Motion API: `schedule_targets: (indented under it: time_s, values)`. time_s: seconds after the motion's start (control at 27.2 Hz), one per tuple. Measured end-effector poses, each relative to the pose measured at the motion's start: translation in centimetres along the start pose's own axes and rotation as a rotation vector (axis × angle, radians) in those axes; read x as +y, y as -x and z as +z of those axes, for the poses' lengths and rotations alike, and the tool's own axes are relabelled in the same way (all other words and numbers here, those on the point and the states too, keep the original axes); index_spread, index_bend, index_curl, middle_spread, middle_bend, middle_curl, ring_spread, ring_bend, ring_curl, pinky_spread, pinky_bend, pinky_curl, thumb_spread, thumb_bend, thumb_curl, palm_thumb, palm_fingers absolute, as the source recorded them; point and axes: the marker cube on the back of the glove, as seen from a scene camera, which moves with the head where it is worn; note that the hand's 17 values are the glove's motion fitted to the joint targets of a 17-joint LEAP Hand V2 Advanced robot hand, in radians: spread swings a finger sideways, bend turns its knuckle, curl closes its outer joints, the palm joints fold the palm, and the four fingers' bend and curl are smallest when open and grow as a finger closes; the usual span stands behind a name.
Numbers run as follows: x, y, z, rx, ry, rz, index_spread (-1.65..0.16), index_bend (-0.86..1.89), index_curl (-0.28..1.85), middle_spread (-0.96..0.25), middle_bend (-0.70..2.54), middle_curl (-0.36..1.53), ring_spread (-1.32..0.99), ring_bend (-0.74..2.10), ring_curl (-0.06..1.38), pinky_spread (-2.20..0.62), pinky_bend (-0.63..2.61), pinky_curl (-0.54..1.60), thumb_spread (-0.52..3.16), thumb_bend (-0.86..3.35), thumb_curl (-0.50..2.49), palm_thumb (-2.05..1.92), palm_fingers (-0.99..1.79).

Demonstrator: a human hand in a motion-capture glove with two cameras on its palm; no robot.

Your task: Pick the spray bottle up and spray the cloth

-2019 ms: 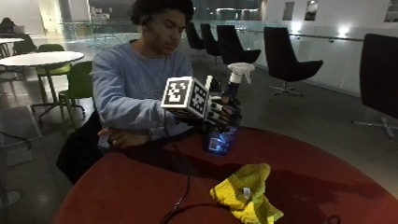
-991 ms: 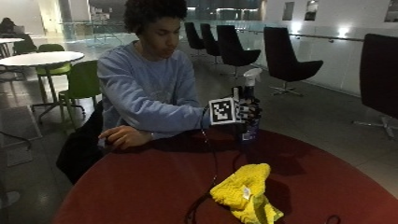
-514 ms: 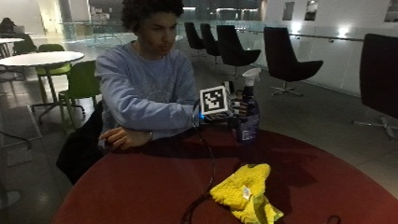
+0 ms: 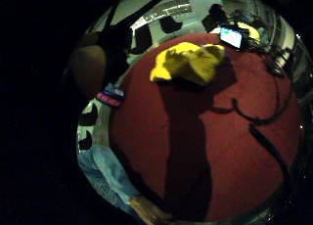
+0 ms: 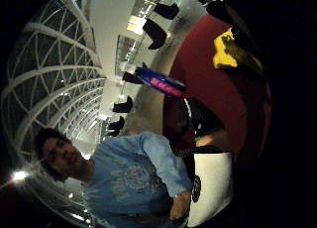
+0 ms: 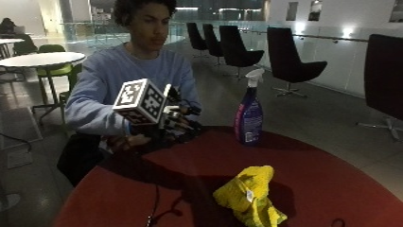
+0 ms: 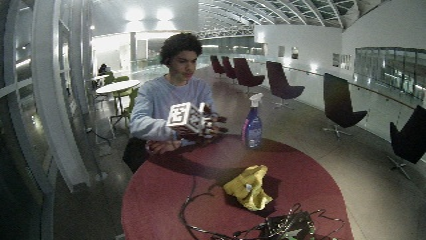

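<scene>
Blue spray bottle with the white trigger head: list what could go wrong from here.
1. The tall blue plastic spray bottle stands upright near the round red table's edge; a careless reach may tip it off.
2. The crumpled yellow cloth lies apart from it, so spray could wet the table instead.
3. The black-gloved right hand holds nothing.

outside view: across the surface (image 6: 353, 189), facing the person, near. wide outside view: same side, farther back. palm views: above the surface. all share the cloth (image 6: 250, 196).
</scene>
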Motion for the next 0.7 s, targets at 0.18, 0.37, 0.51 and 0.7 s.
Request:
schedule_targets:
  time_s: [0.18, 0.37, 0.51, 0.7]
  values:
    - [3.1, -5.7, -4.0, 0.131, -0.039, 0.086, -0.35, 0.11, 0.15, -0.03, 0.34, 0.44, -0.01, 0.49, 0.35, 0.17, 0.41, 0.36, 1.01, -0.02, 0.54, 0.81, 0.66]
    - [5.6, -9.5, -5.6, 0.222, -0.032, 0.125, -0.35, 0.11, 0.16, -0.03, 0.35, 0.44, -0.01, 0.48, 0.35, 0.17, 0.39, 0.35, 1.03, -0.02, 0.52, 0.81, 0.68]
    - [6.6, -10.7, -5.2, 0.325, -0.008, 0.113, -0.34, 0.11, 0.17, -0.03, 0.35, 0.43, -0.01, 0.46, 0.35, 0.17, 0.37, 0.35, 1.04, -0.02, 0.51, 0.82, 0.69]
    - [6.5, -10.9, -4.2, 0.465, 0.045, 0.085, -0.34, 0.1, 0.18, -0.04, 0.36, 0.43, -0.01, 0.45, 0.35, 0.18, 0.36, 0.35, 1.06, -0.02, 0.51, 0.83, 0.7]
